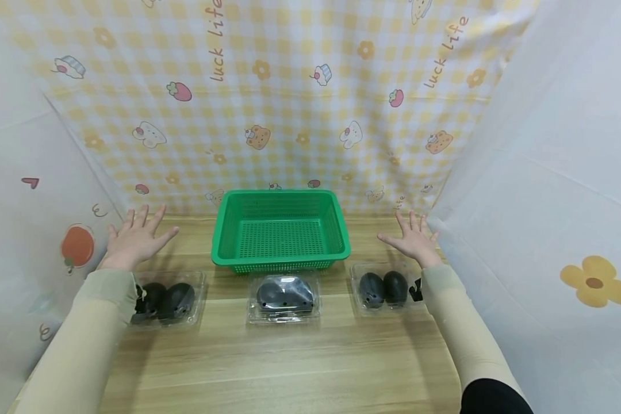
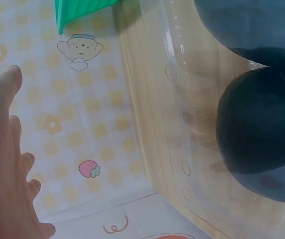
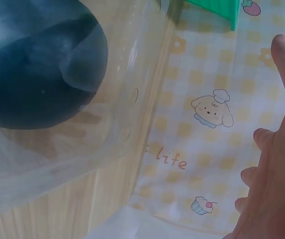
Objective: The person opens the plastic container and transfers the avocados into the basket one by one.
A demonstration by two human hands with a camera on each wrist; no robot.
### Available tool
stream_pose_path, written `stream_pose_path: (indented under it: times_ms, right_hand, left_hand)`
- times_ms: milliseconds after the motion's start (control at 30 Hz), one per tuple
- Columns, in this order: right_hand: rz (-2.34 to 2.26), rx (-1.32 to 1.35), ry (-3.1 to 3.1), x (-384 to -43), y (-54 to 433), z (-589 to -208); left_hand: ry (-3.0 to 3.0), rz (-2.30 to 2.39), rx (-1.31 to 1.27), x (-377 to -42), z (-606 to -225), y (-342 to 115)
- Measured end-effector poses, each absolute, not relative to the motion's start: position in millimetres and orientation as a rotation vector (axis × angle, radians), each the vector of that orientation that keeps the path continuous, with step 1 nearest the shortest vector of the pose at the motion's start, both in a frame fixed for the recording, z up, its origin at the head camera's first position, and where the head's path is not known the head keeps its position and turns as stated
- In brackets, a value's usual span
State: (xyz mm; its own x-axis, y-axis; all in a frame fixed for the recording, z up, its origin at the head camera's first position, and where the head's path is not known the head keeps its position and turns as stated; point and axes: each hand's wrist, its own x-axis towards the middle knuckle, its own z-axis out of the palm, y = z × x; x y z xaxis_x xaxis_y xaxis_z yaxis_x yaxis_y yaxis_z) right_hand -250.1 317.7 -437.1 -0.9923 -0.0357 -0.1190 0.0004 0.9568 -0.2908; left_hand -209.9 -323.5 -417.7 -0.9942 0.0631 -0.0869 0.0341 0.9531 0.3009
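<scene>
My left hand (image 1: 134, 241) hovers with its fingers spread, just beyond a clear plastic box (image 1: 198, 302). Inside that box lie dark, smooth, egg-shaped things (image 1: 177, 300); the sleeve hides its left end. On the other side, my right hand (image 1: 416, 241) is also spread and holds nothing. It is nearest a second clear box (image 1: 358, 287) with similar dark ovals (image 1: 371, 289), partly behind the right cuff. Between them sits a third clear box (image 1: 284, 318) with a dark, shiny content. Both wrist views show straight fingers apart from the boxes.
A green perforated plastic basket (image 1: 341, 253) stands at the back middle of the wooden table (image 1: 279, 368), right behind the middle box. A checked cloth (image 1: 290, 115) hangs behind it. White printed sheets (image 1: 548, 172) close off the left and right sides.
</scene>
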Motion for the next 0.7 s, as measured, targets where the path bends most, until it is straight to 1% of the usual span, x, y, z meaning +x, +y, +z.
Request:
stream_pose_path:
  times_ms: [300, 700]
  right_hand:
    - [-0.467, -0.112, 3.018, -238.3, 297.7, -441.1]
    - [-0.527, -0.353, 3.033, -200.2, 242.1, -441.8]
  left_hand:
    - [3.103, 0.44, 0.156, -205.9, -425.0, -313.7]
    - [3.163, 0.486, 0.347, -178.2, -427.2, -266.0]
